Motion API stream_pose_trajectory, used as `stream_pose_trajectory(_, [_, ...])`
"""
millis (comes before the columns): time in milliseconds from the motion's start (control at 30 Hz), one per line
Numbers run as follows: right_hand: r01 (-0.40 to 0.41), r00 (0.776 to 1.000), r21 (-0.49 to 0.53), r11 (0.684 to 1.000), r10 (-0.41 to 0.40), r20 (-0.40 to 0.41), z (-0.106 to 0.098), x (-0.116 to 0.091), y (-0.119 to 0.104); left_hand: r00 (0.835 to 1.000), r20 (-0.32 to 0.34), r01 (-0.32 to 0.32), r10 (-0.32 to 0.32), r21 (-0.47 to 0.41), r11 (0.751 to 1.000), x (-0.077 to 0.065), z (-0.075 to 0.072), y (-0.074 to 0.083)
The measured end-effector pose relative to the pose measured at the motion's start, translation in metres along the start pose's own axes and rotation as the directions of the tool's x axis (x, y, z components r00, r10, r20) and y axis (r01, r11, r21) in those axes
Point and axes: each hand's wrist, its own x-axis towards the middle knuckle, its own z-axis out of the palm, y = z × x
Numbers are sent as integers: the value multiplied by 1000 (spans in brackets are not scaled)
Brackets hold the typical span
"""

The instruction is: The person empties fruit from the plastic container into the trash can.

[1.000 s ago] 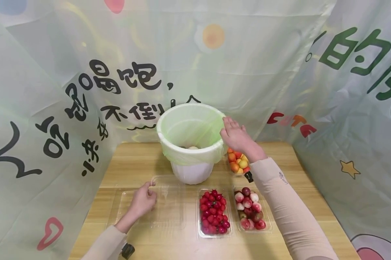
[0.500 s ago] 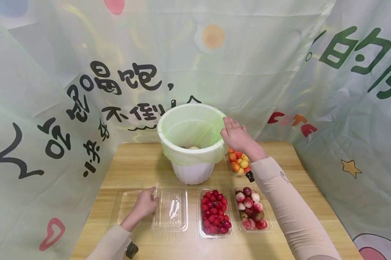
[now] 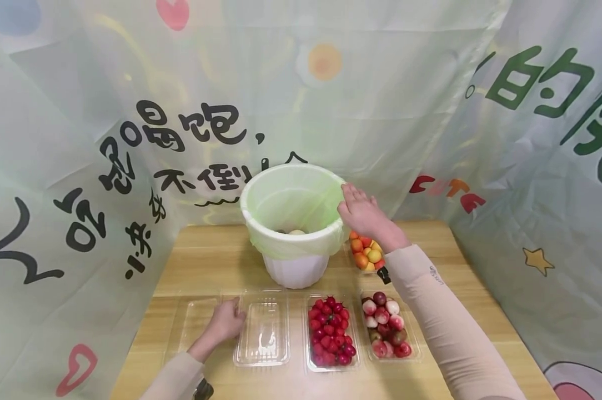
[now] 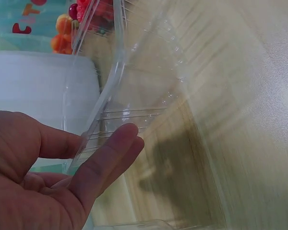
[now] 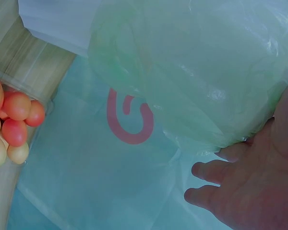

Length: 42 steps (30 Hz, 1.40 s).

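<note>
My left hand [image 3: 225,321] pinches the left edge of a clear plastic fruit box [image 3: 263,361] in the head view. In the left wrist view, thumb and fingers lie on either side of the box's rim [image 4: 113,79], and the box is tilted. A white bin [image 3: 296,272] with a thin green bag [image 3: 326,203] lining it stands behind. My right hand [image 3: 363,215] rests against the bin's right rim, fingers extended. In the right wrist view, several spread fingers [image 5: 211,171] show beside the bag's outer side. Some round pale and dark pieces [image 3: 295,231] lie inside the bin.
To the right stand a box of red berries [image 3: 331,333] and a box of mixed round fruit [image 3: 386,328]. Orange and yellow fruit [image 3: 367,253] sits behind the right forearm. Another clear box [image 3: 188,328] lies left. Printed cloth walls [image 3: 381,128] enclose the wooden table [image 3: 211,250].
The clear box in my left hand has come down and toward me, lining up beside the berry box. The right hand stays at the bin's rim. The head view tips up slightly.
</note>
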Motion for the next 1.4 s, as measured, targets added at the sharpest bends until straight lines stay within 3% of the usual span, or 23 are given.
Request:
stream_pose_trajectory(667, [9,1000,5,1000,-8,-18,-3,4,-2,1000,-19,-14,16,67,998,-4,-5,-5])
stream_pose_trajectory(1000, [6,1000,6,1000,-6,-23,-1,3,-2,999,-33,13,-10,86,996,-3,-10,-13])
stream_pose_trajectory(1200, [1,1000,11,1000,-1,-27,4,2,-2,996,-91,-3,11,91,996,-3,-21,-10])
stream_pose_trajectory(1400, [-5,1000,16,1000,6,-23,5,-1,0,984,-165,-52,65,78,996,-5,-27,6])
